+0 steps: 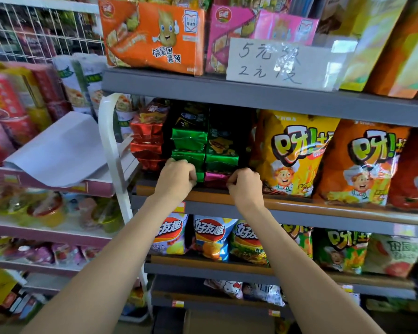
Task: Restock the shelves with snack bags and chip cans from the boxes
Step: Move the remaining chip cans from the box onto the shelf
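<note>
Snack bags [191, 138], small shiny green ones, sit stacked in the middle shelf [299, 206], and I have both hands right at the bottom of that stack. My left hand [176, 177] is curled and pinches the lowest green bag, at about 9 o'clock from the pink bag [216, 177]. My right hand [245, 186] is curled too, touching the pink bag's right end, but I cannot tell if it really holds it. Red bags [147, 143] are piled at 9 o'clock from the green ones, and big yellow chip bags [292, 153] stand at 3 o'clock. This shelf looks almost full, so I think this part of the job is nearly done. A brown box [227, 321] shows at 6 o'clock, low by the floor, and I cannot see what is left inside. I see no chip cans here.
</note>
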`<state>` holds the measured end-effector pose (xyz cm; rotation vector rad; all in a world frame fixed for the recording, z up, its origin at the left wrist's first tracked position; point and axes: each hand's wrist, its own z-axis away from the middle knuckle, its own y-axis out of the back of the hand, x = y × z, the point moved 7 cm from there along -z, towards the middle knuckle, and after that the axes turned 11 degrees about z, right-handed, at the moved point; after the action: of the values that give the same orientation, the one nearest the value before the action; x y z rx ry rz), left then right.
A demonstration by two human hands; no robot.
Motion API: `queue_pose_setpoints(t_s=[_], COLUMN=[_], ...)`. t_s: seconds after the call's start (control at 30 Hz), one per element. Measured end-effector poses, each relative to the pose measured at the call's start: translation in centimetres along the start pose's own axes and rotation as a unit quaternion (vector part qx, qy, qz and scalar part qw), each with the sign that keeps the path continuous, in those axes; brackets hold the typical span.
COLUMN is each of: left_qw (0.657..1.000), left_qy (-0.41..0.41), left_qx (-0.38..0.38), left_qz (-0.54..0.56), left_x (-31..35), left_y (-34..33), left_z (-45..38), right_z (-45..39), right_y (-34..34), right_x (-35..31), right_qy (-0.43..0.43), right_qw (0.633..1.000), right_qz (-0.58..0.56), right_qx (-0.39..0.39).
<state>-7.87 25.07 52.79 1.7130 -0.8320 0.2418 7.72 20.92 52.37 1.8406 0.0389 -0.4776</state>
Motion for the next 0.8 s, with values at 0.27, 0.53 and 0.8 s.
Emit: queue_pose_setpoints(t_s=[0.27, 0.53, 0.8], left_qw=[0.988, 0.939, 0.913], left_qy=[0.004, 0.069, 0.042], left_qx=[0.118, 0.190, 0.282], left_qz=[0.101, 0.279, 0.291], left_x=[-0.9, -2.9, -3.6], left_y=[4.0, 3.9, 5.4], left_z=[2.3, 0.5, 2.5], right_z=[1.6, -0.8, 1.8], right_y=[6.7, 4.6, 5.3], right_x=[-4.0, -10.1, -9.4], right_qy=[0.122, 0.208, 0.240], right_qw=[0.982, 0.963, 0.920], right_qz=[0.009, 0.004, 0.006], right_qx=[0.146, 0.173, 0.311])
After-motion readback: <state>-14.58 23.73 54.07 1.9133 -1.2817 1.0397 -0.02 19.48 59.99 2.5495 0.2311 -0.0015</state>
